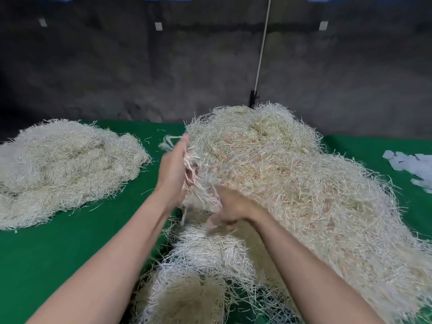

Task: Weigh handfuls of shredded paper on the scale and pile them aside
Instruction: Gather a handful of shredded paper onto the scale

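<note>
A big heap of pale shredded paper [292, 174] fills the middle and right of the green table [46, 253]. Both of my hands are dug into its left flank. My left hand [174, 174] is raised, fingers curled around a bunch of strands that hang from it. My right hand [230, 206] sits lower, gripping shreds at the heap's edge, partly blurred. A smaller clump of shredded paper [198, 272] lies below my hands near the front. A separate flatter pile [63, 169] rests at the left. No scale is visible.
White paper scraps [411, 164] lie at the right edge of the table. A dark wall stands behind, with a white cord [263, 47] running down to a black fitting [253, 98]. Bare green cloth shows at the front left.
</note>
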